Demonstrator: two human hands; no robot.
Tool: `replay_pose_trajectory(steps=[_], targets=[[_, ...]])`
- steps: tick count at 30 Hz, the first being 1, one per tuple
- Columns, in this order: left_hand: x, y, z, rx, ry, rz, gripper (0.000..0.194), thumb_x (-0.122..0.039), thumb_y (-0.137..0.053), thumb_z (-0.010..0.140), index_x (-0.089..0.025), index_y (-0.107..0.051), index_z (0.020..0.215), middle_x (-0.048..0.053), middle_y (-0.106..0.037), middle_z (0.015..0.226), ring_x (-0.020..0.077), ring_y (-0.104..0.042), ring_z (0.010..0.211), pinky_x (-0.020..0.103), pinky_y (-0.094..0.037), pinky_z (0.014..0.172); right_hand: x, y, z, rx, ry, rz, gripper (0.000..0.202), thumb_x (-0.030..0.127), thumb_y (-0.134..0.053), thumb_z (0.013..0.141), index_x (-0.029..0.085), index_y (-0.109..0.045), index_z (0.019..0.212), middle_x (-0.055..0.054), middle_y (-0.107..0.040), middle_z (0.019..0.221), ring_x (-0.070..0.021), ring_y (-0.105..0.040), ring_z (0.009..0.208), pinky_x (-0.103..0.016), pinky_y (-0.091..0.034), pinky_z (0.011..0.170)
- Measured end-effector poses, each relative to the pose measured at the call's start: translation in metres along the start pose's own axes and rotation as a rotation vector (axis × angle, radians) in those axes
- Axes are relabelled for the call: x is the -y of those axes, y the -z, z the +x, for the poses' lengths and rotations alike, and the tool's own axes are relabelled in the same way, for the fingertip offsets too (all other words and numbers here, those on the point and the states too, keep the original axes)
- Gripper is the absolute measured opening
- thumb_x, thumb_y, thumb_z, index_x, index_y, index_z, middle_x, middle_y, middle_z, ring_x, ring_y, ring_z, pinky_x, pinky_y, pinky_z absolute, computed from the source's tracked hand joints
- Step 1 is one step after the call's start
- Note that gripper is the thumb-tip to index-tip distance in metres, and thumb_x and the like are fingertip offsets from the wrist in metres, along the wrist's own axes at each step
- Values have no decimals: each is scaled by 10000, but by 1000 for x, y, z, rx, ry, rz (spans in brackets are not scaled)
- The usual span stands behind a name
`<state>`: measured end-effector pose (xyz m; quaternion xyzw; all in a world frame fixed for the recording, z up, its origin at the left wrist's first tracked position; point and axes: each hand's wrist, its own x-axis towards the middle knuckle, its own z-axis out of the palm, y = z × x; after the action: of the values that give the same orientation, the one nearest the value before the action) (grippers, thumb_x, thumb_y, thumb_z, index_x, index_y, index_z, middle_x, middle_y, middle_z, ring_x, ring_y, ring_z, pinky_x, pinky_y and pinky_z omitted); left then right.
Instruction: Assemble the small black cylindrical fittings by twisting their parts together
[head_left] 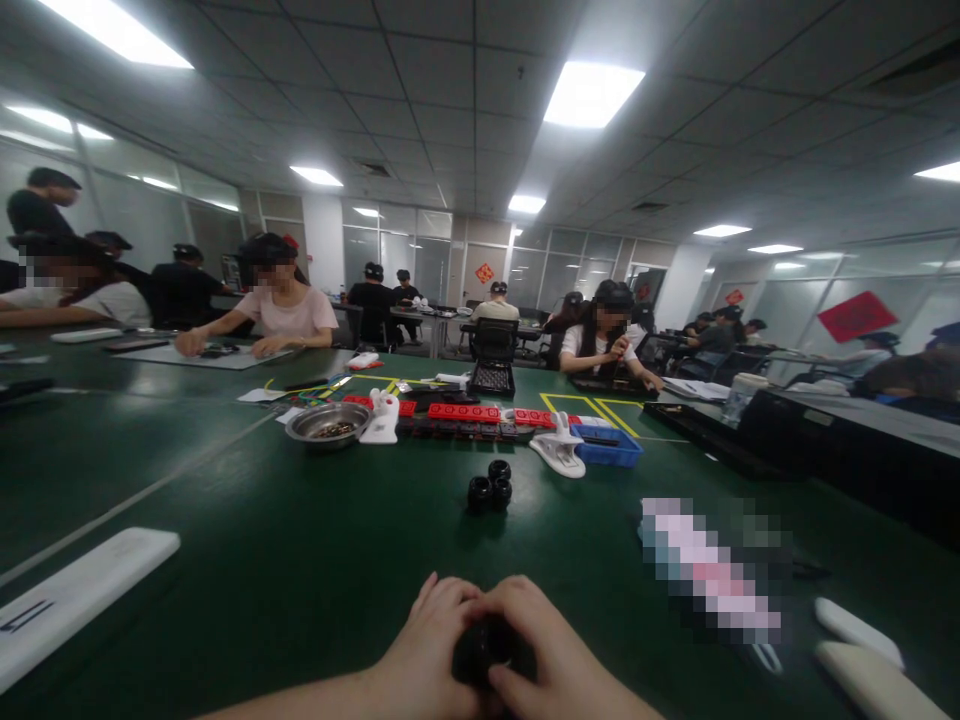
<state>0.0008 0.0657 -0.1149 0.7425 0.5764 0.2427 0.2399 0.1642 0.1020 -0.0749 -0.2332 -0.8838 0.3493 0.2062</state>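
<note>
Head view: L hand (pixel 435 635) & R hand (pixel 553 640) had fingers wrapped round a dark rounded pc (pixel 477 655), twd the green table's (pixel 300 560) near edge — slick-looking sides or lax grip could've let it slip, poss. rolling off there.

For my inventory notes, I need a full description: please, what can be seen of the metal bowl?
The bowl is round, shallow and silvery, apparently metal, with a wide rim. It stands upright on the green table and holds many small brownish pieces, too small to identify. A white stand-like piece is close at its right; whether they touch, I cannot tell. Nobody is touching the bowl.
</note>
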Motion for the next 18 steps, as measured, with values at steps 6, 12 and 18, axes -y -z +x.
replay_pose_trajectory(steps=[6,12,18], targets=[[1,-3,-2,-21,-8,18,453,-335,-736,487,-209,-591,897,37,-522,1063,259,-456,1038,524,-130,1019,-4,-1,0,-129,-91,-142,335,209,-654,623,156,-543,934,-60,-548,917,-208,-476,869,-319,-386,766],[2,-1,-1,10,-15,1,550,-374,-722,515,-224,-550,1016,43,-524,1062,256,-460,1033,542,-120,1016,1,2,-2,-33,-79,-85,353,104,-618,621,182,-551,958,-47,-547,950,-191,-482,900,-309,-375,801],[2,1,-2,-2,-3,14,499,-382,-744,501,-215,-575,940,44,-513,1089,257,-439,1067,532,-108,1021,-8,4,-3,-212,0,-111,116,282,-582,728,172,-550,747,-25,-545,754,-174,-486,760,-279,-386,688]])
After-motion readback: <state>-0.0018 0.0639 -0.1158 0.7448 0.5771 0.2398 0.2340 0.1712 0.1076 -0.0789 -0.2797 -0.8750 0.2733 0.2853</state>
